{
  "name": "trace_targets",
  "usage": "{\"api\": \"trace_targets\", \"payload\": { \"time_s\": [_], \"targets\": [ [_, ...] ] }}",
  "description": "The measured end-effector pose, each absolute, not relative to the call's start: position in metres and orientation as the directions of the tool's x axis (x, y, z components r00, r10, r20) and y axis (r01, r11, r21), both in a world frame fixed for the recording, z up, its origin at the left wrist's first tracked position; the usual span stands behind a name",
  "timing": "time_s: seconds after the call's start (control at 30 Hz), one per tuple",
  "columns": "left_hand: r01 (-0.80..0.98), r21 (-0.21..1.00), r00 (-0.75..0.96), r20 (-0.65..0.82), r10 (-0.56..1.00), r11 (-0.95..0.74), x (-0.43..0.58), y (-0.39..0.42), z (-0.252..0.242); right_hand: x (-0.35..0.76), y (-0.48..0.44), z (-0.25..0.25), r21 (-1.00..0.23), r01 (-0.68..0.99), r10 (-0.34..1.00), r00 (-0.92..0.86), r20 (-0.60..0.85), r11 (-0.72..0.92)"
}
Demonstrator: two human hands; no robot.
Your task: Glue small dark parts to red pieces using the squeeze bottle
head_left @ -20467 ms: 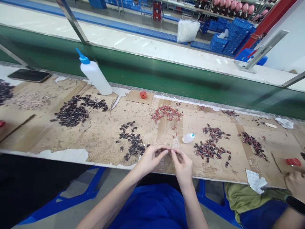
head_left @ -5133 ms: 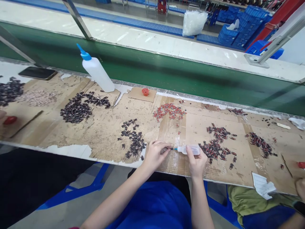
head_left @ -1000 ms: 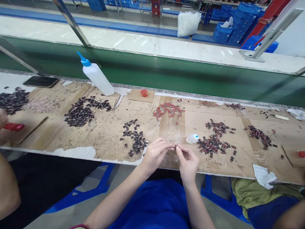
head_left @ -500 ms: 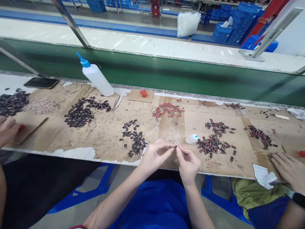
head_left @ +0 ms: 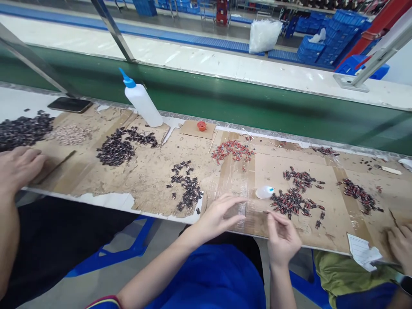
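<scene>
My left hand is over the cardboard near the table's front edge, thumb and fingers apart, nothing between them. To its right, my right hand is closed in a pinch; a small dark piece seems to stick out at its fingertips, too blurred to name. Just beyond the right hand stands a small white bottle with a blue tip, beside a pile of red-and-black parts. Black parts lie beyond my left hand. Farther back is a heap of small red parts.
A tall white bottle with a blue nozzle and a red cup stand at the back. A phone lies at the left. Other people's hands rest at both table ends. More black parts lie left of centre.
My hands, earlier together at the fingertips, have moved apart. The left has opened; the right has moved right and nearer the front edge. The view has shifted slightly.
</scene>
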State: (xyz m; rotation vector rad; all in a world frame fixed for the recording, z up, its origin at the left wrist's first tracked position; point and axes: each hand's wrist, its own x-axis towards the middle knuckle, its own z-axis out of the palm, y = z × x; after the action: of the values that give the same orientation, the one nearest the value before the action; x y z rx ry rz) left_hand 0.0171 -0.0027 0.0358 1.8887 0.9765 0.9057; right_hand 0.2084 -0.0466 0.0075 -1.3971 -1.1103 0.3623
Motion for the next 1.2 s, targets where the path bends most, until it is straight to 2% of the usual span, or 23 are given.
{"api": "trace_targets", "payload": {
  "time_s": [0.1,0.17,0.23,0.33,0.4,0.53,0.7,0.83,0.9,1.0,1.1,1.2],
  "targets": [
    [0.52,0.722,0.379,0.283,0.881,-0.456,-0.011,0.003,0.032,0.233,-0.039,0.011,-0.877,0.463,0.67,0.611,0.422,0.131],
    [0.688,0.583,0.337,0.271,0.902,-0.432,-0.032,0.005,0.029,0.243,-0.031,0.015,-0.831,0.547,0.675,0.573,0.464,0.106],
    [0.795,0.451,0.326,0.248,0.912,-0.406,-0.049,0.006,0.026,0.247,-0.023,0.018,-0.741,0.663,0.717,0.464,0.521,0.11],
    [0.866,0.299,0.353,0.202,0.914,-0.401,-0.061,0.007,0.023,0.241,-0.011,0.017,-0.589,0.79,0.781,0.256,0.57,0.17],
    [0.88,0.241,0.376,0.171,0.911,-0.409,-0.062,0.009,0.021,0.234,-0.004,0.014,-0.526,0.829,0.81,0.17,0.561,0.19],
    [0.886,0.199,0.396,0.148,0.906,-0.419,-0.058,0.015,0.018,0.225,0.007,0.006,-0.52,0.837,0.856,0.135,0.5,0.172],
    [0.889,0.202,0.386,0.151,0.91,-0.411,-0.059,0.018,0.014,0.22,0.007,0.007,-0.742,0.661,0.896,0.258,0.362,0.11],
    [0.903,0.22,0.339,0.159,0.927,-0.368,-0.061,0.02,0.011,0.217,0.001,0.006,-0.951,0.305,0.897,0.407,0.172,0.044],
    [0.899,0.255,0.316,0.186,0.93,-0.356,-0.058,0.021,0.01,0.217,-0.001,0.006,-0.983,0.175,0.865,0.483,0.138,0.059],
    [0.866,0.324,0.314,0.238,0.919,-0.38,-0.046,0.02,0.01,0.217,-0.004,0.008,-0.988,0.104,0.825,0.546,0.149,0.11],
    [0.825,0.37,0.36,0.238,0.902,-0.426,-0.037,0.018,0.012,0.215,-0.004,0.01,-0.991,0.018,0.799,0.589,0.12,0.136],
    [0.838,0.381,0.327,0.222,0.919,-0.39,-0.046,0.02,0.015,0.213,-0.003,0.011,-0.983,-0.104,0.77,0.636,0.051,0.151]
  ]
}}
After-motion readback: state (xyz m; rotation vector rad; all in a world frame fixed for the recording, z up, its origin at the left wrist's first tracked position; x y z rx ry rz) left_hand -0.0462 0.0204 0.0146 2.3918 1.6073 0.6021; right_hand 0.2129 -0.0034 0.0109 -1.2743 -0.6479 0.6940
